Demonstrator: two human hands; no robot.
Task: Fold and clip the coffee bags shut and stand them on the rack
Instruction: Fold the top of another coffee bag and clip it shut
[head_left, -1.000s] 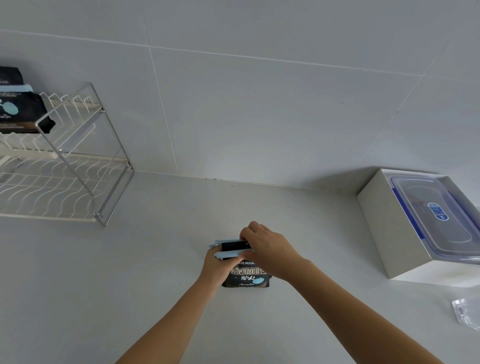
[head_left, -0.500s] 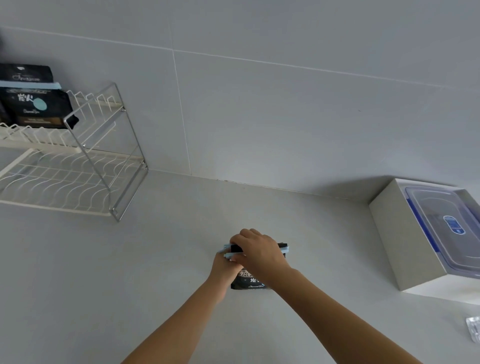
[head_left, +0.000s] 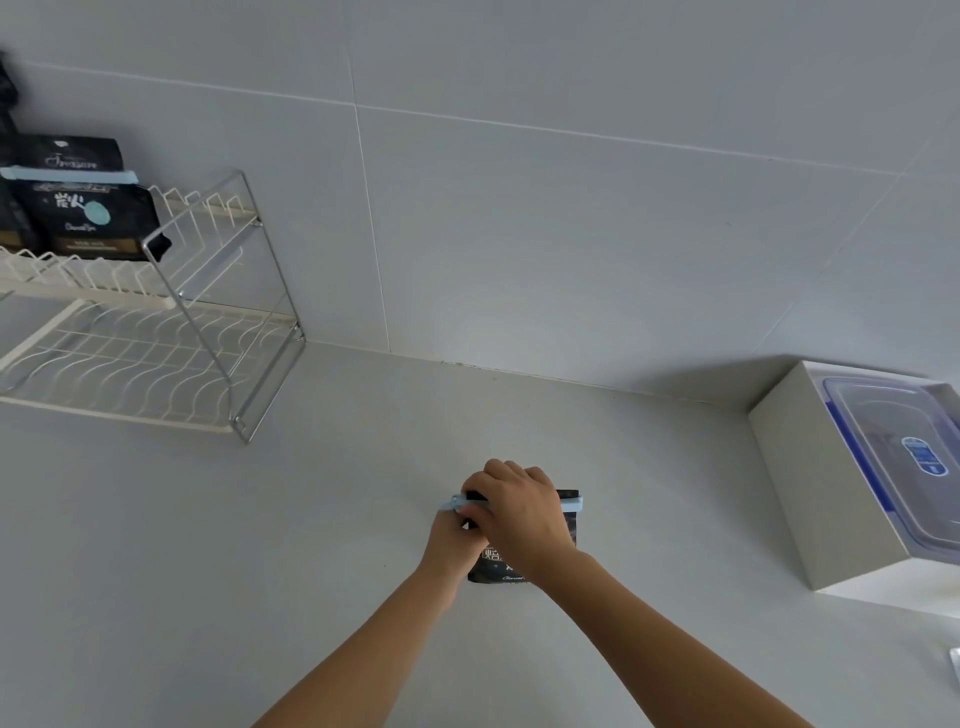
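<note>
A black coffee bag (head_left: 496, 564) stands on the grey counter in front of me, its folded top crossed by a light blue clip (head_left: 570, 503). My right hand (head_left: 519, 506) lies over the top of the bag and presses on the clip. My left hand (head_left: 451, 540) grips the bag's left side at the clip's hinge end. At far left stands a white wire rack (head_left: 156, 358) with two tiers. Another black coffee bag (head_left: 88, 215) with a blue clip (head_left: 67, 175) stands on its upper tier, beside further dark bags cut off by the frame edge.
A white box (head_left: 810, 493) holding a clear lidded plastic container (head_left: 904, 457) sits at the right against the tiled wall. A small clear plastic item (head_left: 955, 675) lies at the right edge. Bare counter lies between the rack and my hands.
My right hand has slid left along the clip, so the clip's right end now shows closed over the bag top. The view has shifted left and shows more of the rack.
</note>
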